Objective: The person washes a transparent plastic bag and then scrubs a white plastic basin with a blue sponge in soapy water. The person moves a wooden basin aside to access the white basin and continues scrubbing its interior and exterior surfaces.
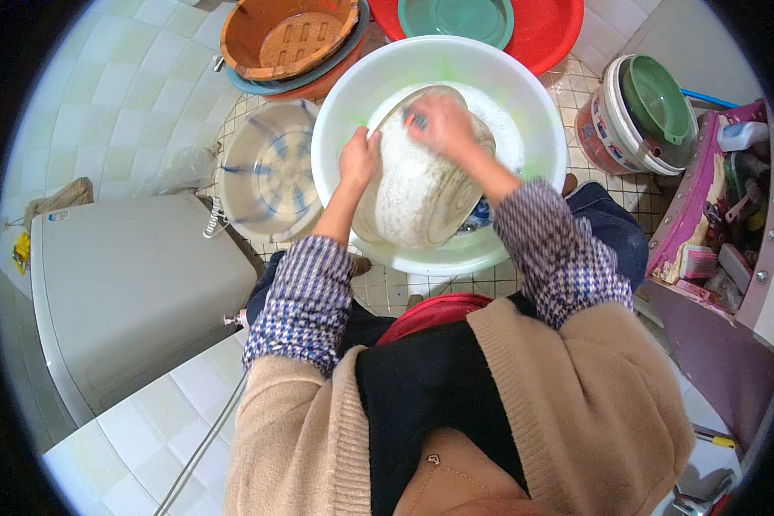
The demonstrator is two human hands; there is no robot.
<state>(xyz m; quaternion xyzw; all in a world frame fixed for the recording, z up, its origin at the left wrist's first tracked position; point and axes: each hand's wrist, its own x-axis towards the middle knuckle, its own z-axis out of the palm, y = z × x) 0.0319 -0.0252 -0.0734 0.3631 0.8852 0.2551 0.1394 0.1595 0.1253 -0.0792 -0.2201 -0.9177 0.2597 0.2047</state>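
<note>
A large white plastic basin [335, 116] stands on the tiled floor before me, with suds and water in it. Tilted inside lies a whitish basin [393, 187], its ringed underside turned to the right and foam on its outer wall. My left hand [360, 158] grips its rim at the left. My right hand [442, 126], blurred, is closed around a small dark and orange object [417, 120] against the upper part of the wall; its kind cannot be told. Something blue shows low in the large basin, partly hidden.
A clear basin with blue marks [271, 171] stands at left, beside a white appliance [142, 277]. Behind are stacked brown basins [290, 39], a red basin [548, 39] and a green basin [455, 19]. At right stand a bucket [609, 122] and a purple shelf with brushes [674, 206].
</note>
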